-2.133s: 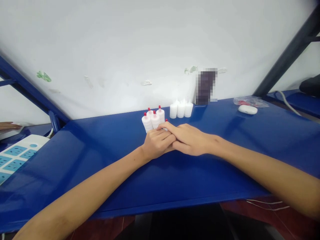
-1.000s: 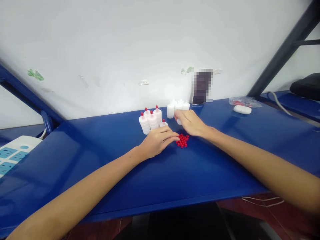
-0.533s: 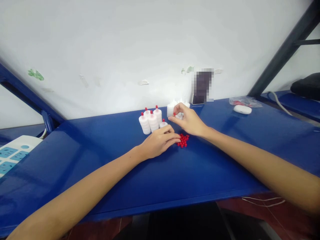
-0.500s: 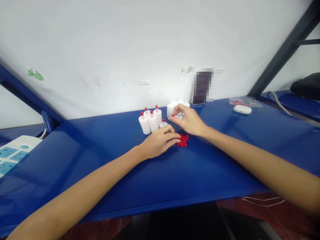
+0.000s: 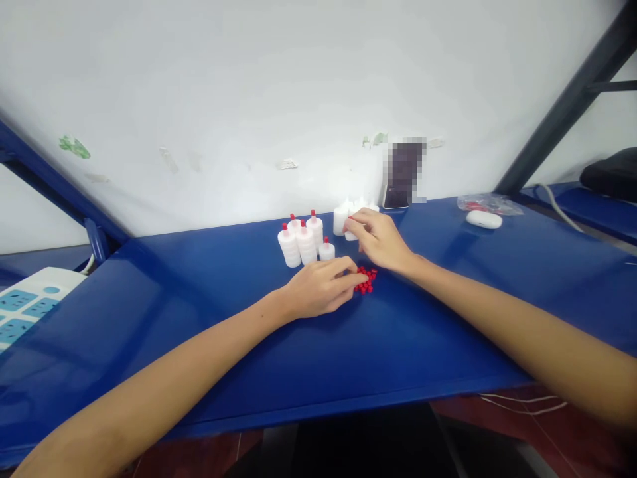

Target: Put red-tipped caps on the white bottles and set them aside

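My left hand (image 5: 323, 287) rests at the pile of small red caps (image 5: 367, 288), its outstretched fingertips touching the caps. Farther back, my right hand (image 5: 381, 238) is closed on a red cap at its fingertips, over the white squeeze bottles (image 5: 341, 220). The fingers partly hide these bottles, so I cannot tell whether the cap sits on a nozzle. Left of them, several white bottles with red caps (image 5: 306, 244) stand upright in a close group. One more short capped bottle (image 5: 327, 251) stands just beyond my left hand.
Everything stands on a blue table (image 5: 239, 372) against a white wall. A phone (image 5: 398, 192) leans there. A white earbud case (image 5: 484, 220) and a clear bag with red bits (image 5: 490, 203) lie at the right. A power strip (image 5: 34, 302) is at the left edge.
My left hand has shifted slightly right, its fingers reaching farther into the red caps. The right hand's fingers have turned downward over a bottle with the red cap.
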Tool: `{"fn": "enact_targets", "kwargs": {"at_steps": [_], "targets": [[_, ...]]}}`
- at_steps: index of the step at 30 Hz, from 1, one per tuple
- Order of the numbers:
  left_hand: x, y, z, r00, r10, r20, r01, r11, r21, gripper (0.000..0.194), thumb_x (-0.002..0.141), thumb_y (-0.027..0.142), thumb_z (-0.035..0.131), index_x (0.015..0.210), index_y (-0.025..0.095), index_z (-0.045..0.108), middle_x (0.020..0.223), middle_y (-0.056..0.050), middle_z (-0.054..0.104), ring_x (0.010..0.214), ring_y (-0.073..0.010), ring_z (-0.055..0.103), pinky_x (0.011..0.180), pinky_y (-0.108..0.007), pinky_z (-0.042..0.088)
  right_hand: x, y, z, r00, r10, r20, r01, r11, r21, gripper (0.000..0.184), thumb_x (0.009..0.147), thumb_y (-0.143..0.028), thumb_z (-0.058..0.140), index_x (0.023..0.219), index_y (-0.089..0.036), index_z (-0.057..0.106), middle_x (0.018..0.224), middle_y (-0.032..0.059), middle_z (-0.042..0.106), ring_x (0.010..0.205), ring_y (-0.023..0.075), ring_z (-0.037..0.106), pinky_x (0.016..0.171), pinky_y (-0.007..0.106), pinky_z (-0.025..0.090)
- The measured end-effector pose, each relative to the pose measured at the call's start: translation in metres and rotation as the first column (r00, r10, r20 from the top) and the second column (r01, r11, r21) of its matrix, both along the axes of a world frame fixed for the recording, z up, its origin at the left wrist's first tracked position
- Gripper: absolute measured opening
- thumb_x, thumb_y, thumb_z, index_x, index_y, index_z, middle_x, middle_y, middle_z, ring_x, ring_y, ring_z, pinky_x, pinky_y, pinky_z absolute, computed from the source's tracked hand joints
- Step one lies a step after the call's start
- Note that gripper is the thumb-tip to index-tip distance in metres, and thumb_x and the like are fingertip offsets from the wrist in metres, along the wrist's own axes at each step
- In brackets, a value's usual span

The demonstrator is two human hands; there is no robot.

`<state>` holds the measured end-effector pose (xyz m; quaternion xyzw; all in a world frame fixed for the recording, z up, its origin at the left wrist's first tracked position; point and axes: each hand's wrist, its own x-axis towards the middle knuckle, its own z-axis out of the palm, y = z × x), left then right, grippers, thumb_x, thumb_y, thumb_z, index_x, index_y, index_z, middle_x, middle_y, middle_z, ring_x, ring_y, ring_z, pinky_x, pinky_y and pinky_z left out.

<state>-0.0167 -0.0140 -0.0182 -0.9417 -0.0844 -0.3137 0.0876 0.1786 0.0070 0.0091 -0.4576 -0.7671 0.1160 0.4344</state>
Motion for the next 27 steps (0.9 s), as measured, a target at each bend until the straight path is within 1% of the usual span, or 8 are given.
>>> {"fn": "enact_targets", "kwargs": {"at_steps": [3, 5, 7, 11, 16, 20, 24, 27], "targets": [[0.0, -0.001, 0.0, 1.0, -0.006, 0.014, 0.006, 1.0, 0.027, 0.024, 0.094, 0.012, 0.048, 0.113, 0.015, 0.063, 0.099, -0.007, 0.067, 0.08, -0.0134, 0.064, 0.069, -0.025, 0.056, -0.005, -0.001, 0.001, 1.0, 0.002, 0.029, -0.003, 1.0, 0.023, 0.041, 0.102, -0.042, 0.037, 0.082, -0.019, 0.065, 0.079, 0.0033, 0.052, 0.077, 0.0183, 0.054, 0.074, 0.032, 0.041], [0.001, -0.001, 0.0, 0.999, 0.003, 0.034, -0.003, 1.0, 0.017, 0.024, 0.094, 0.012, 0.048, 0.112, 0.016, 0.063, 0.098, -0.007, 0.068, 0.081, -0.013, 0.065, 0.072, -0.025, 0.057, -0.008, -0.001, 0.001, 0.999, 0.017, 0.033, -0.019, 0.999, 0.039, 0.042, 0.103, -0.043, 0.034, 0.089, -0.02, 0.066, 0.08, 0.0031, 0.05, 0.08, 0.019, 0.053, 0.077, 0.032, 0.041], [0.001, 0.0, 0.0, 0.998, -0.001, 0.059, 0.0, 1.0, 0.01, 0.023, 0.094, 0.012, 0.049, 0.111, 0.016, 0.063, 0.098, -0.006, 0.069, 0.083, -0.0131, 0.066, 0.075, -0.026, 0.057, -0.011, -0.003, 0.002, 0.999, 0.047, 0.022, -0.048, 0.998, 0.044, 0.042, 0.104, -0.044, 0.032, 0.097, -0.02, 0.067, 0.083, 0.0036, 0.052, 0.082, 0.0189, 0.053, 0.079, 0.032, 0.041], [0.002, 0.0, -0.001, 0.995, -0.04, 0.086, 0.04, 0.999, 0.008, 0.018, 0.094, 0.012, 0.051, 0.107, 0.016, 0.063, 0.097, -0.006, 0.073, 0.085, -0.0139, 0.068, 0.078, -0.027, 0.057, -0.014, -0.003, 0.003, 0.995, 0.098, 0.001, -0.098, 0.993, 0.065, 0.04, 0.104, -0.043, 0.036, 0.101, -0.019, 0.067, 0.09, 0.005, 0.056, 0.083, 0.0178, 0.055, 0.078, 0.031, 0.042], [0.002, 0.0, -0.001, 0.995, -0.052, 0.086, 0.053, 0.999, -0.008, 0.015, 0.095, 0.014, 0.05, 0.098, 0.016, 0.064, 0.092, -0.005, 0.074, 0.083, -0.0135, 0.069, 0.076, -0.026, 0.058, -0.018, 0.001, 0.0, 0.994, 0.102, 0.046, -0.106, 0.99, 0.088, 0.032, 0.098, -0.042, 0.051, 0.089, -0.019, 0.072, 0.085, 0.0039, 0.06, 0.075, 0.0161, 0.055, 0.073, 0.03, 0.042], [0.003, -0.001, -0.001, 0.992, -0.058, 0.111, 0.058, 0.998, 0.004, 0.013, 0.095, 0.016, 0.052, 0.1, 0.016, 0.065, 0.095, -0.006, 0.075, 0.084, -0.0136, 0.07, 0.078, -0.027, 0.059, -0.02, 0.004, -0.003, 0.998, 0.053, 0.026, -0.056, 0.993, 0.101, 0.024, 0.093, -0.039, 0.061, 0.091, -0.019, 0.074, 0.085, 0.0041, 0.066, 0.069, 0.0148, 0.054, 0.069, 0.029, 0.042], [0.003, 0.0, 0.0, 0.988, -0.07, 0.139, 0.07, 0.998, 0.004, 0.012, 0.095, 0.015, 0.056, 0.102, 0.015, 0.065, 0.096, -0.006, 0.075, 0.084, -0.0141, 0.07, 0.076, -0.027, 0.059, -0.02, 0.006, -0.005, 0.995, 0.063, 0.072, -0.067, 0.996, 0.057, 0.026, 0.091, -0.041, 0.063, 0.089, -0.018, 0.075, 0.086, 0.0044, 0.07, 0.068, 0.0143, 0.055, 0.068, 0.028, 0.042], [0.003, 0.0, 0.001, 0.982, -0.061, 0.177, 0.071, 0.996, -0.053, 0.011, 0.094, 0.014, 0.056, 0.099, 0.015, 0.066, 0.094, -0.006, 0.075, 0.082, -0.0139, 0.07, 0.076, -0.026, 0.058, -0.018, 0.002, -0.001, 0.991, 0.096, 0.097, -0.097, 0.995, 0.003, 0.031, 0.094, -0.043, 0.058, 0.097, -0.017, 0.074, 0.087, 0.0045, 0.072, 0.07, 0.0142, 0.058, 0.069, 0.028, 0.042]]}}
